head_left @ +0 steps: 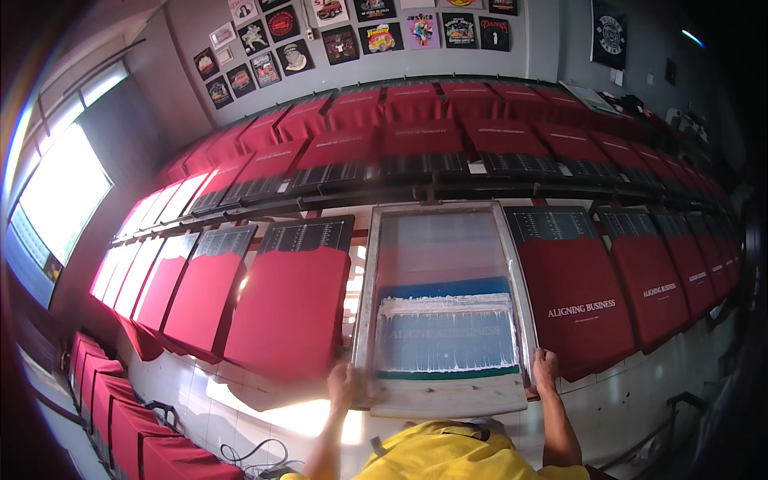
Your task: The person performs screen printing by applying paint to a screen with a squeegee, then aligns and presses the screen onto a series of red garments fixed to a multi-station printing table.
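Observation:
A screen-printing frame (448, 398) lies in front of me, over a place in the near row of boards. White ink (445, 304) runs in a thick band across its blue mesh, with thinner streaks and pale lettering below. My left hand (342, 386) is closed at the frame's lower left side. My right hand (546, 370) closes round the lower right side, its fingers at the edge. A red shirt (292, 300) without visible print lies left of the frame. To the right, another red shirt (580, 280) carries white lettering.
Long rows of boards with red shirts (340, 148) stretch behind a dark rail (320, 206). More red-covered boards (120, 404) stand low at left. A black cable (256, 458) lies on the tiled floor. Printed samples (380, 38) hang on the far wall.

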Demonstrator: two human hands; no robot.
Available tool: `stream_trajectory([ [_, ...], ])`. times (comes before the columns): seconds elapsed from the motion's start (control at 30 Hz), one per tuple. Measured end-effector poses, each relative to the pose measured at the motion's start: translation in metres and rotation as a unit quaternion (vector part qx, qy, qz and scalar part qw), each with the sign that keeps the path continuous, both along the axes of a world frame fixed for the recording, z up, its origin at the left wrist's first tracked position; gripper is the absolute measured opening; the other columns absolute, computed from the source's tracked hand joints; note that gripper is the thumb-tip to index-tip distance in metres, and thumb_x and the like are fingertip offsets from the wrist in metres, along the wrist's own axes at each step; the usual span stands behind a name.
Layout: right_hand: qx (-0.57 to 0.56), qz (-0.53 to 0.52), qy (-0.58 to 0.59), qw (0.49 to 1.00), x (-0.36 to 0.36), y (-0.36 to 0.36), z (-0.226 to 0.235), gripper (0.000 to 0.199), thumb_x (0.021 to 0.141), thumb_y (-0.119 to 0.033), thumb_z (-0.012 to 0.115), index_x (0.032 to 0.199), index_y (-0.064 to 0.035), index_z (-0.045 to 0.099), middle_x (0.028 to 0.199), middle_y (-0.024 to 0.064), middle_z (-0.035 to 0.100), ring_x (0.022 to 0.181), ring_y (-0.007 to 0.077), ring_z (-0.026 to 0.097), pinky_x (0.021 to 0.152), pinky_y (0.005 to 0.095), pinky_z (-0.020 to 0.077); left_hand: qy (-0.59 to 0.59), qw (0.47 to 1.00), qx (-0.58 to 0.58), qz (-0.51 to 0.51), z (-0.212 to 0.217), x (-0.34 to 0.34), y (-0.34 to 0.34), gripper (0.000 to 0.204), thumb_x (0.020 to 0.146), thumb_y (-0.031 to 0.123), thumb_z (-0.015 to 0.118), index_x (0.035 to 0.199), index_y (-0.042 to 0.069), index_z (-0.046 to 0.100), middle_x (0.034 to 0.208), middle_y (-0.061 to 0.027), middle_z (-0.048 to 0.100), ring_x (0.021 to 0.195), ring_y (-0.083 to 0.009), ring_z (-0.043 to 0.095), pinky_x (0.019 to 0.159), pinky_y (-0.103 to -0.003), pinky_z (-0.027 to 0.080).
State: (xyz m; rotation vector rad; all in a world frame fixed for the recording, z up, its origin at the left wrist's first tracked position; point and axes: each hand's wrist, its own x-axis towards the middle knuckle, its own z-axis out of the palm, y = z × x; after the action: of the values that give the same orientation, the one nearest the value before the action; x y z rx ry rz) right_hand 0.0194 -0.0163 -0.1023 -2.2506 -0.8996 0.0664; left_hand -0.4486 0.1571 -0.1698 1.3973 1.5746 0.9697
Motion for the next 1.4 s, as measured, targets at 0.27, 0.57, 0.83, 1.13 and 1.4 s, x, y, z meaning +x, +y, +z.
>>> stream_trajectory([
  [0.27, 0.002, -0.020, -0.046, 0.999, -0.014, 0.026, -0.009, 0.043, 0.097, -0.029, 0.048, 0.086, 0.0086, 0.065, 0.086, 0.0302, 0.065, 0.084, 0.0457, 0.063, 0.073, 0.0488, 0.0471, -0.011, 0.999, -0.017, -0.025, 0.004, -0.012, 0.030, 0.035, 0.093, 0.029, 0.053, 0.089, -0.001, 0.071, 0.081, -0.0197, 0.069, 0.080, -0.0322, 0.068, 0.076, -0.041, 0.050],
  [0.57, 0.012, 0.008, -0.052, 0.999, -0.014, 0.036, -0.010, 0.040, 0.095, -0.027, 0.048, 0.084, 0.0090, 0.063, 0.084, 0.0305, 0.064, 0.083, 0.0476, 0.062, 0.073, 0.0488, 0.0466, -0.014, 0.998, -0.039, -0.053, 0.003, -0.021, 0.046, 0.034, 0.091, 0.032, 0.057, 0.086, 0.001, 0.072, 0.077, -0.0162, 0.069, 0.076, -0.0297, 0.069, 0.072, -0.040, 0.051],
  [0.83, -0.056, -0.015, -0.042, 0.997, -0.027, 0.044, 0.000, 0.038, 0.095, -0.025, 0.048, 0.079, 0.0060, 0.064, 0.082, 0.0299, 0.063, 0.082, 0.0466, 0.063, 0.071, 0.0508, 0.0476, 0.048, 0.992, -0.056, -0.101, 0.007, -0.030, 0.054, 0.033, 0.089, 0.032, 0.057, 0.086, 0.003, 0.074, 0.076, -0.0161, 0.070, 0.074, -0.0307, 0.069, 0.069, -0.042, 0.051],
  [1.13, -0.048, 0.046, -0.015, 0.998, -0.010, 0.036, -0.012, 0.042, 0.098, -0.031, 0.045, 0.080, 0.0030, 0.061, 0.081, 0.0285, 0.063, 0.080, 0.0469, 0.061, 0.069, 0.0515, 0.0470, 0.214, 0.956, -0.028, -0.201, 0.017, -0.031, 0.060, 0.029, 0.094, 0.024, 0.058, 0.095, -0.002, 0.071, 0.076, -0.0138, 0.070, 0.066, -0.0246, 0.070, 0.062, -0.037, 0.054],
  [1.4, -0.184, 0.406, -0.194, 0.874, -0.107, -0.013, 0.097, 0.064, 0.080, -0.028, 0.076, 0.136, -0.0055, 0.054, 0.136, 0.0154, 0.053, 0.129, 0.0330, 0.047, 0.108, 0.0420, 0.0405, 0.227, 0.860, 0.185, -0.418, 0.078, -0.044, -0.002, 0.049, 0.083, 0.031, 0.072, 0.126, 0.008, 0.063, 0.139, -0.0119, 0.056, 0.138, -0.0345, 0.042, 0.112, -0.046, 0.037],
])
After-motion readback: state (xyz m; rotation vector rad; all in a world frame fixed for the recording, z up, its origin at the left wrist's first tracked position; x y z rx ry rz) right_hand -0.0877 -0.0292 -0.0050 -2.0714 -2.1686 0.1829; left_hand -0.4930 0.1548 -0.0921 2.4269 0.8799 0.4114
